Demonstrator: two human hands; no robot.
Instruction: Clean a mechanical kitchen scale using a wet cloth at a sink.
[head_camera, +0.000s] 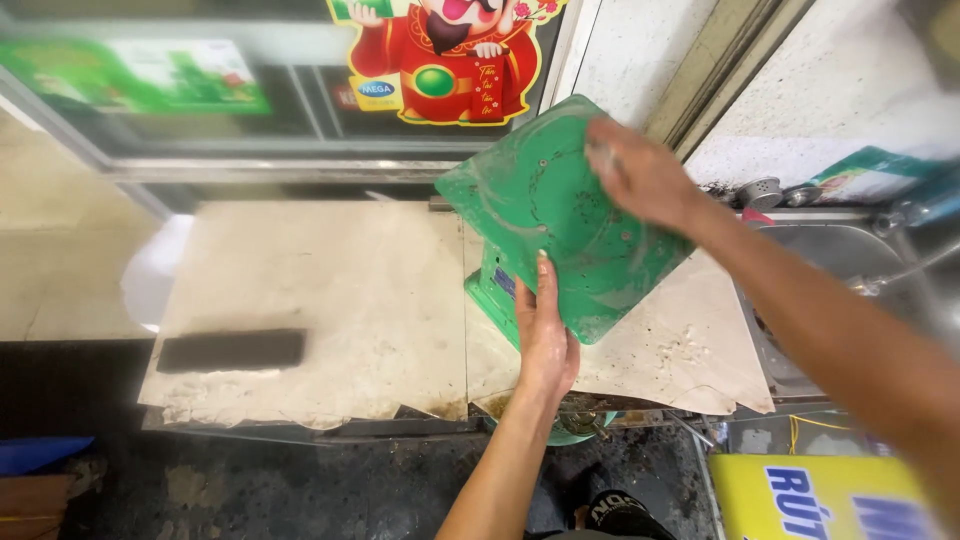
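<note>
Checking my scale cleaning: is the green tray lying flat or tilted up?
Tilted up: the green tray stands on edge, left hand propping it, right hand on its face.

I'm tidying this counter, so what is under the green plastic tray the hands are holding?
Under the green tray shows part of a green base on the pale counter. The left hand props the tray; the right hand presses its face. The rest is covered.

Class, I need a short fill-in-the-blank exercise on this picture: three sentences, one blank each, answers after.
1. Both hands hold a square pan coloured ____.
2. The right hand rests on the pan's ____ edge.
3. The dark flat block lies to the ____ of the left hand.

Answers: green; upper; left
</note>
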